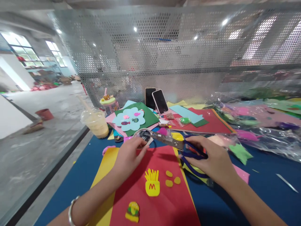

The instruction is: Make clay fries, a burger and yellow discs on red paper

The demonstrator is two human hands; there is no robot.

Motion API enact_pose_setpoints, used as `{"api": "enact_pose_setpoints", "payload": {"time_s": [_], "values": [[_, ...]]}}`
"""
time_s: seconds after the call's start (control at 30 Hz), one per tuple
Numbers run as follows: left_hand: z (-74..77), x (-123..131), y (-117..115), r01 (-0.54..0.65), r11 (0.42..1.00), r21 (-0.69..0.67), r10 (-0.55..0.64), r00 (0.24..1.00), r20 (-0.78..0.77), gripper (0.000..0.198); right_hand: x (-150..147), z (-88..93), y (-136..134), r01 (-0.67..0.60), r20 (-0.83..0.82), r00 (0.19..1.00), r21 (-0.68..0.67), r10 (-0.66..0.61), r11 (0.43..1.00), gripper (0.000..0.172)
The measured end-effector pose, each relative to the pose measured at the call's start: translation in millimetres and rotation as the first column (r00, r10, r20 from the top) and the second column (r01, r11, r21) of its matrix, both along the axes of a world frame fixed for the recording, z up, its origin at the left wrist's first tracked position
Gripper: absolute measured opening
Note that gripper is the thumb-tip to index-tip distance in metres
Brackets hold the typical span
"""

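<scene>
My left hand [130, 153] pinches a roll of clear tape [142, 129] above the red sheet [169, 207]. My right hand [211, 160] grips scissors [168, 139] by their dark blue handles, and the blades point left with their tips at the tape roll. Whether a strip of tape lies between the blades, I cannot tell. On the red sheet below are yellow clay fries [152, 187] in a box marked with a red M, three mustard-coloured oval pieces [169, 183], and a small clay burger [133, 211]. A yellow sheet [101, 188] shows beneath the red one.
Behind my hands lie a blue cloud-shaped card [129, 120] on green paper [150, 116], two phones [160, 101] and a stack of red paper [213, 119]. A drink cup [95, 124] stands at the left table edge. Plastic bags [270, 141] cover the right; a perforated metal screen [152, 56] rises behind.
</scene>
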State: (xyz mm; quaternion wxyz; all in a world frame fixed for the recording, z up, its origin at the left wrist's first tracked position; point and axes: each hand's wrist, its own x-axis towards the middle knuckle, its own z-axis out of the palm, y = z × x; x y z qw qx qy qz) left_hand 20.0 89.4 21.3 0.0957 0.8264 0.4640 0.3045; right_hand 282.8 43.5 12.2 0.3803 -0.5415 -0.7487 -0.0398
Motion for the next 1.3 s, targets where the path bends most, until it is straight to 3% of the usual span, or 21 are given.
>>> {"api": "enact_pose_setpoints", "payload": {"time_s": [0.1,0.2,0.27,0.37,0.53,0.67,0.8,0.93,1.0,1.3], "values": [[-9.2,-7,11,0.056,0.995,0.086,-0.036,0.976,-0.216,0.017,1,-0.1,0,-0.015,0.099,0.995,0.061,0.009,0.998,0.029],[-10.1,-15,17,0.106,0.991,0.081,-0.082,0.964,-0.254,0.014,1,0.2,0,-0.01,0.185,0.983,0.119,-0.013,0.993,0.027],[-2.5,-18,17,0.079,0.989,0.122,-0.055,0.98,-0.191,0.016,2,0.3,1,0.006,0.236,0.971,0.153,-0.043,0.988,0.029],[17.4,-18,11,-0.015,0.948,0.318,0.034,0.998,-0.056,0.015,4,0.9,1,0.007,0.299,0.952,0.188,-0.064,0.982,0.034],[41.1,1,-5,0.145,0.812,0.565,-0.088,0.988,-0.128,0.01,6,2.5,2,-0.048,0.375,0.926,0.245,-0.049,0.968,0.039],[42.3,13,-9,0.264,0.76,0.593,-0.107,0.952,-0.287,0.012,8,1.5,3,-0.045,0.38,0.924,0.235,-0.049,0.971,0.043],[42.4,11,-2,0.298,0.729,0.616,-0.103,0.938,-0.332,0.014,11,0.2,3,-0.038,0.369,0.929,0.209,-0.043,0.977,0.044],[48.2,9,5,0.379,0.599,0.706,-0.086,0.906,-0.413,0.01,11,2.2,3,-0.054,0.354,0.934,0.255,-0.041,0.966,0.041],[52.2,10,7,0.428,0.562,0.708,-0.097,0.884,-0.458,0.008,10,3.9,2,-0.061,0.341,0.939,0.27,-0.036,0.961,0.039],[58.8,13,6,0.517,0.506,0.69,-0.128,0.836,-0.533,0.005,9,5.2,1,-0.099,0.347,0.938,0.273,-0.001,0.957,0.038]]}}
